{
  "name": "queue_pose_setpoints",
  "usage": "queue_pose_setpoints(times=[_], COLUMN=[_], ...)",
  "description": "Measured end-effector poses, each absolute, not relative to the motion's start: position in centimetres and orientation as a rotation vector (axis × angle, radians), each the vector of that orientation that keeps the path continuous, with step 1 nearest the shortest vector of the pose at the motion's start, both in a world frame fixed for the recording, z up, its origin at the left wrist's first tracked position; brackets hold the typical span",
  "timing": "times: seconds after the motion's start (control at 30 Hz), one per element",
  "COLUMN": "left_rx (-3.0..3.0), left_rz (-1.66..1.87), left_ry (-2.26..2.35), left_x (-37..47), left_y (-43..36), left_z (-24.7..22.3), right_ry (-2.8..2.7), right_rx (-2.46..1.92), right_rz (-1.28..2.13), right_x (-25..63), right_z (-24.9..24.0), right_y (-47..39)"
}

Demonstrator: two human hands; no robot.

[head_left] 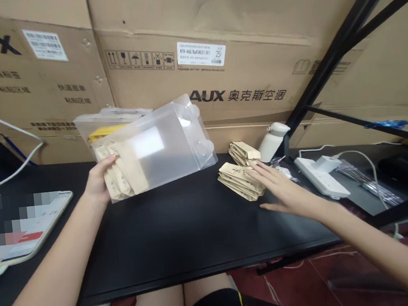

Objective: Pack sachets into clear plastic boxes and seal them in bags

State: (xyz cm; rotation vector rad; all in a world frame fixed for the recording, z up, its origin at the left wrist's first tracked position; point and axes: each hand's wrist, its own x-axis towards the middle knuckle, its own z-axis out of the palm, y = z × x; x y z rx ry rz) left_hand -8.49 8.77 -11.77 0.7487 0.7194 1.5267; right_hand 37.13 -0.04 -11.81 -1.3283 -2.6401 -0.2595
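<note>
My left hand (97, 182) grips the left end of a clear plastic box (168, 151), a flat sleeve-like one tilted above the black desk. Several tan paper packets (133, 172) sit at that end, near my thumb; whether they are all inside the box is hard to tell. Fingers outstretched, my right hand (289, 194) reaches to a stack of tan paper packets (237, 181) with dark writing, its fingertips at the stack's right side. Just behind lies a smaller packet stack (242, 151). More clear boxes (113, 114), one with something yellow (106, 131), stand behind the held box.
A white bottle (273, 142) stands beside the packets. Right of it are a power strip (322, 177) with cables and a black shelf frame (338, 44). A phone (41, 226) lies at left on the desk (183, 237). Large cardboard cartons (154, 90) form the back wall.
</note>
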Motion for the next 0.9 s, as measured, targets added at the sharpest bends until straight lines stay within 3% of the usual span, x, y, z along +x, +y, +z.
queue_pose_setpoints(times=[0.23,0.6,0.9], left_rx=[0.751,0.734,0.731], left_rz=[1.531,1.491,1.443], left_ry=[0.755,0.773,0.805], left_x=[-8.5,-8.6,-8.4], left_y=[8.7,8.7,8.7], left_z=[-12.0,-12.3,-12.6], right_ry=[-2.62,-2.464,-2.52], right_rx=[-1.17,-1.709,-1.753], right_rz=[-0.34,-0.837,-0.765], right_x=[36.9,33.7,34.0], right_z=[-15.1,-14.8,-14.4], right_y=[3.4,9.8,12.5])
